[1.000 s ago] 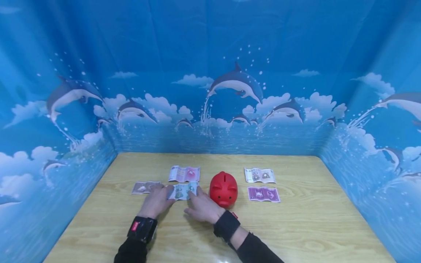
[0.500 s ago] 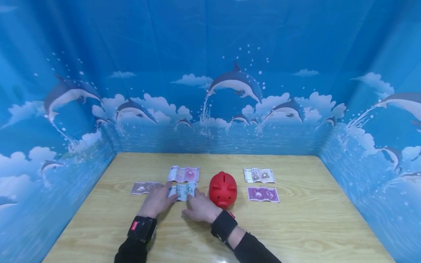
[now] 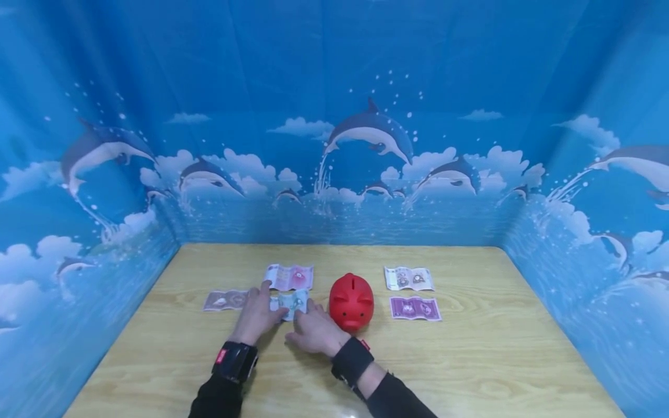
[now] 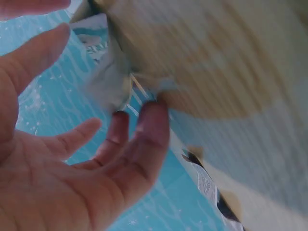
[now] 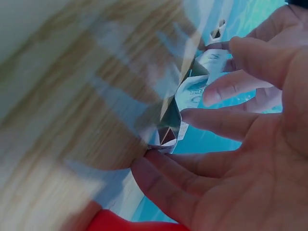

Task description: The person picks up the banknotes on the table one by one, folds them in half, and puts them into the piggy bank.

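Note:
A wavy green-blue banknote [image 3: 294, 303] lies on the table between both hands. My left hand [image 3: 256, 316] is at its left end, with the thumb reaching over the note's lower left. In the left wrist view its fingers are spread around the creased end of the note. My right hand [image 3: 316, 329] is at the right end, fingertips right at the note's edge; in the right wrist view its thumb [image 5: 250, 50] stands away from the paper. A red piggy bank [image 3: 352, 303] with a slot on top stands just right of the right hand.
A pink banknote [image 3: 289, 278] lies behind the green one, and a grey-brown one [image 3: 225, 300] is left of the left hand. To the right of the piggy bank lie a pale banknote [image 3: 409, 278] and a purple one [image 3: 415, 309]. A dolphin-print curtain [image 3: 334, 220] encloses the wooden table [image 3: 470, 360].
My left hand has shifted right and turned, its thumb now further over the green banknote. More of the grey-brown note shows. My right hand stays at the note's right end.

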The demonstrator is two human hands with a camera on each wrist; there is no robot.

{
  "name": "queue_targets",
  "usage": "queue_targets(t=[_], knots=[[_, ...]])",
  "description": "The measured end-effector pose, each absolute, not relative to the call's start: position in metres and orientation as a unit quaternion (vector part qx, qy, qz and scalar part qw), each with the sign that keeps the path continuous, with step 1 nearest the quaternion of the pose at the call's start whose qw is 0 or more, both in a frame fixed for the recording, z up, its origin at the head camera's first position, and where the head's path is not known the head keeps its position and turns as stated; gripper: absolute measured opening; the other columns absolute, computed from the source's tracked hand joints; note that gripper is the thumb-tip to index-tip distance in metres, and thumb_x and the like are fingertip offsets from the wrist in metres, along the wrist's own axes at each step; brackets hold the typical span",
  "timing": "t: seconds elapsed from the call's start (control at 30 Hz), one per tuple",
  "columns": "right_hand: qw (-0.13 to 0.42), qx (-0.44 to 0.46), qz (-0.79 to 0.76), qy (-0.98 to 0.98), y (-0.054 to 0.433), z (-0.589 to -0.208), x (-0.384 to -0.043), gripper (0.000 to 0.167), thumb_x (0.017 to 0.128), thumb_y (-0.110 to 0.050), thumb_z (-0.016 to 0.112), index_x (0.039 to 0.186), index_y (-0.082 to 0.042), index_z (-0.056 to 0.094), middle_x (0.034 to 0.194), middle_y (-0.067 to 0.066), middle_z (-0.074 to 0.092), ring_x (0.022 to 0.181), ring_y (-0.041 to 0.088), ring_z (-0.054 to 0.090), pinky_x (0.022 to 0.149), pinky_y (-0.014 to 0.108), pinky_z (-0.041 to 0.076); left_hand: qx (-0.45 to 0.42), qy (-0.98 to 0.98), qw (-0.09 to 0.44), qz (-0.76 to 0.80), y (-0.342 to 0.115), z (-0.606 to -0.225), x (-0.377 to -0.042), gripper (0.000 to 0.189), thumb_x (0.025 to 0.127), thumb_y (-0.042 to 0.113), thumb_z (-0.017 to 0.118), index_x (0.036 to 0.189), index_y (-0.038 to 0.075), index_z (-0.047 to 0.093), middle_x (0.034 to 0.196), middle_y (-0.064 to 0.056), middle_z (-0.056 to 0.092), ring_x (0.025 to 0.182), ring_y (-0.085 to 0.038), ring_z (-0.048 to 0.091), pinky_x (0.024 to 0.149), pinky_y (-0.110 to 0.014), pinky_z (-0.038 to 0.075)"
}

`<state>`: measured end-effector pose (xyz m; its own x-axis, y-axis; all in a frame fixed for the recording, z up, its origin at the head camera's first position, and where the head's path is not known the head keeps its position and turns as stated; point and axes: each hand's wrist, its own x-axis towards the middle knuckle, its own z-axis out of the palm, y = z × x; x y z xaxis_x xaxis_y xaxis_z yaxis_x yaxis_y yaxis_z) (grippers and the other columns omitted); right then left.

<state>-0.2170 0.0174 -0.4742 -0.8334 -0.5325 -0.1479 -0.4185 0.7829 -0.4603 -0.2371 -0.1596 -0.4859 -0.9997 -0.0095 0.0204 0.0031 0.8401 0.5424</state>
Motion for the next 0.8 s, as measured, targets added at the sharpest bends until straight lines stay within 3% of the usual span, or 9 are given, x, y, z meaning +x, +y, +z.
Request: queue_targets(t=[0.3,0.57,0.7,0.8], knots=[[0.128,-0.239,-0.234,0.934,0.015,-0.478,-0.218,0.058,0.091,-0.045,0.065,0.134,-0.008,0.058,0.144,0.016,0.049,0.134,0.029,0.043,0.111,0.048,0.038,-0.018,-0.943,0.048,-0.33,-0.164,-0.49,-0.238,0.074,0.078,0.005,0.075,0.143,-0.003,0.039,0.113,-0.026,0.059,0.103,-0.037,0.057,0.089,-0.053,0.049],[0.138,-0.204,-0.309,0.918,0.015,-0.478,-0.215,0.07,0.092,-0.043,0.065,0.151,-0.014,0.038,0.159,0.018,0.028,0.143,0.035,0.033,0.112,0.054,0.036,-0.034,-0.925,0.031,-0.377,-0.171,-0.483,-0.238,0.077,0.08,-0.006,0.065,0.148,-0.002,0.031,0.134,-0.034,0.051,0.12,-0.047,0.053,0.102,-0.06,0.042],[0.145,-0.192,-0.327,0.914,0.013,-0.477,-0.214,0.074,0.093,-0.045,0.062,0.154,-0.017,0.031,0.161,0.02,0.02,0.146,0.037,0.028,0.113,0.057,0.033,-0.029,-0.92,0.026,-0.391,-0.176,-0.479,-0.237,0.077,0.083,-0.007,0.059,0.151,0.0,0.025,0.136,-0.036,0.049,0.12,-0.048,0.054,0.102,-0.06,0.042],[0.142,-0.185,-0.338,0.912,0.013,-0.478,-0.214,0.079,0.093,-0.045,0.062,0.156,-0.016,0.024,0.161,0.024,0.016,0.146,0.039,0.028,0.113,0.057,0.033,-0.025,-0.921,0.032,-0.388,-0.179,-0.479,-0.238,0.072,0.083,-0.004,0.058,0.149,0.0,0.03,0.135,-0.035,0.051,0.118,-0.047,0.055,0.101,-0.059,0.043]])
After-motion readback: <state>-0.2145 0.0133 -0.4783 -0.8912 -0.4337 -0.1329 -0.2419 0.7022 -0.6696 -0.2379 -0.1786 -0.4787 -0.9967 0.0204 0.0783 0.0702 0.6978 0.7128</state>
